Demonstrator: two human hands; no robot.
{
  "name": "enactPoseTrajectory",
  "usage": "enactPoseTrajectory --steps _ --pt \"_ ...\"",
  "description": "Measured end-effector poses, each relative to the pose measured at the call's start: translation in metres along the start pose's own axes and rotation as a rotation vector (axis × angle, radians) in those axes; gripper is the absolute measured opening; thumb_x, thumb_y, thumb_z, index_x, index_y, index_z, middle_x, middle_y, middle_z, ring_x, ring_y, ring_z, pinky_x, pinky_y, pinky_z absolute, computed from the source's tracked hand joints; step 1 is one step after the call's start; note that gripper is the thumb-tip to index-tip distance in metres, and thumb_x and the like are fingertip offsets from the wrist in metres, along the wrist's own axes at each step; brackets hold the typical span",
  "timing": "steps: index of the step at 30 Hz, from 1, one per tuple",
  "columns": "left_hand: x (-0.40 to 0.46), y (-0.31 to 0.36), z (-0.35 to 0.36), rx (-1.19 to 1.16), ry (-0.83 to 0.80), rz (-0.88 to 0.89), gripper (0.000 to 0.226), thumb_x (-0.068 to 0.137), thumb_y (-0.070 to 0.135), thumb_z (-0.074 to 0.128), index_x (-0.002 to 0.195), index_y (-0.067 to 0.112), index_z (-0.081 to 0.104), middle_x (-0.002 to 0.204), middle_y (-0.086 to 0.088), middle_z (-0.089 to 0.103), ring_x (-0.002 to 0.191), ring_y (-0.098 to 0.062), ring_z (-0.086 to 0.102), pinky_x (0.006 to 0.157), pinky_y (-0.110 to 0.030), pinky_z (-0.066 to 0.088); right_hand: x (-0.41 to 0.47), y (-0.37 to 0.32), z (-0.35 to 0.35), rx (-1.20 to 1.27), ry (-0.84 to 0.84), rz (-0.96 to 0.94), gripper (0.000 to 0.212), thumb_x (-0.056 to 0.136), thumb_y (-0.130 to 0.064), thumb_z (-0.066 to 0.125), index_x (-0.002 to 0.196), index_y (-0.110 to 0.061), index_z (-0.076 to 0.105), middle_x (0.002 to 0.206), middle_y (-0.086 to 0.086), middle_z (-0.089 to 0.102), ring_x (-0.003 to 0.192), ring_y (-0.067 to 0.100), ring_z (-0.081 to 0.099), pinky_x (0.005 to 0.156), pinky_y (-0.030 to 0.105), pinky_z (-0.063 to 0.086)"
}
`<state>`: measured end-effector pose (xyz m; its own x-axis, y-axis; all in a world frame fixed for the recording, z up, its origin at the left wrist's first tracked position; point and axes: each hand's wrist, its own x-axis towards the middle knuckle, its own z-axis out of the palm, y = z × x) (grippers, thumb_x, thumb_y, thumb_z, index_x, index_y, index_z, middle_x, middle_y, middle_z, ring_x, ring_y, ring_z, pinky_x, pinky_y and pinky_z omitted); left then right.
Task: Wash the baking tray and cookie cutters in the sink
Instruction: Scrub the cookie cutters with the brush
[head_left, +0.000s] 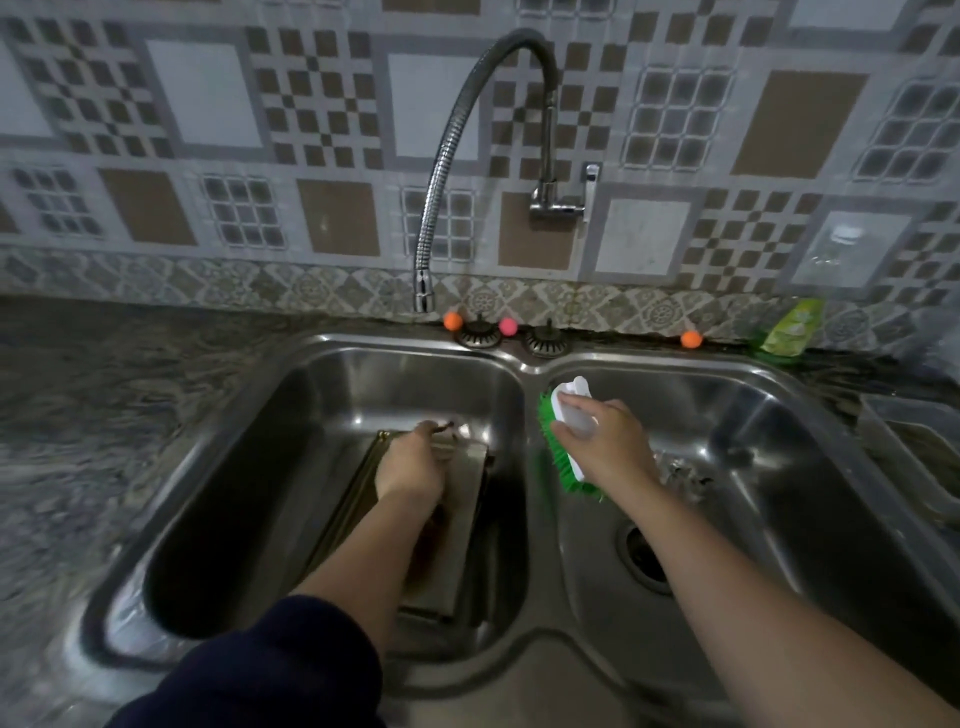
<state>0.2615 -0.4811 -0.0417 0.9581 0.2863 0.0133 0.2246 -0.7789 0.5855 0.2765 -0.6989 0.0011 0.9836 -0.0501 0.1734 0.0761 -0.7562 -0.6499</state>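
Observation:
A rectangular metal baking tray (457, 551) lies in the left basin of the steel double sink (524, 364). My left hand (410, 462) reaches down over the tray's far end, its fingers curled on something small and dark there; what it is stays unclear. My right hand (602, 447) grips a scrub brush (571, 410) with a white back and green bristles, held above the divider between the basins. Some small metal pieces, maybe cookie cutters (680, 473), lie in the right basin behind my right wrist.
A flexible chrome faucet (441, 171) hangs over the left basin's back edge, no water running. The right basin's drain (644, 556) is open. Small orange and pink balls (453, 321) and a green packet (789, 327) sit along the back ledge. Dark stone counter (104, 415) lies left.

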Motion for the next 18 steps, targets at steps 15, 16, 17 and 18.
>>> enactPoseTrajectory --steps 15,16,17,18 --pt "-0.001 -0.054 0.019 0.059 -0.22 -0.172 0.054 0.087 0.005 0.06 0.135 0.026 0.048 0.117 -0.009 0.061 0.097 -0.027 0.062 0.073 -0.035 0.055 -0.006 0.023 0.006 0.004 -0.026 0.048 0.038 0.084 -0.035 0.067 0.122 -0.037 0.063 0.104 0.002 0.051 0.092 0.019 0.056 0.075 0.026 0.039" --pt "-0.001 -0.049 0.017 0.075 -0.219 -0.163 0.055 0.087 0.007 0.061 0.136 0.026 0.047 0.118 -0.008 0.061 0.099 -0.026 0.062 0.075 -0.036 0.056 -0.006 0.024 0.004 0.006 -0.029 0.05 0.039 0.084 -0.034 0.067 0.122 -0.037 0.063 0.105 0.003 0.051 0.092 0.02 0.056 0.076 0.027 0.04" --pt "-0.001 -0.044 0.014 0.097 -0.216 -0.146 0.053 0.087 0.01 0.062 0.136 0.025 0.047 0.118 -0.007 0.062 0.1 -0.026 0.062 0.077 -0.036 0.055 -0.006 0.026 0.001 0.012 -0.032 0.05 0.039 0.084 -0.034 0.068 0.122 -0.036 0.063 0.106 0.003 0.051 0.093 0.02 0.056 0.077 0.027 0.041" --pt "0.0 -0.038 0.012 0.123 -0.21 -0.126 0.048 0.088 0.013 0.061 0.133 0.023 0.049 0.116 -0.007 0.063 0.099 -0.025 0.062 0.076 -0.036 0.054 -0.007 0.028 -0.003 0.014 -0.033 0.049 0.039 0.084 -0.034 0.068 0.123 -0.036 0.063 0.106 0.003 0.051 0.094 0.02 0.056 0.079 0.029 0.042"
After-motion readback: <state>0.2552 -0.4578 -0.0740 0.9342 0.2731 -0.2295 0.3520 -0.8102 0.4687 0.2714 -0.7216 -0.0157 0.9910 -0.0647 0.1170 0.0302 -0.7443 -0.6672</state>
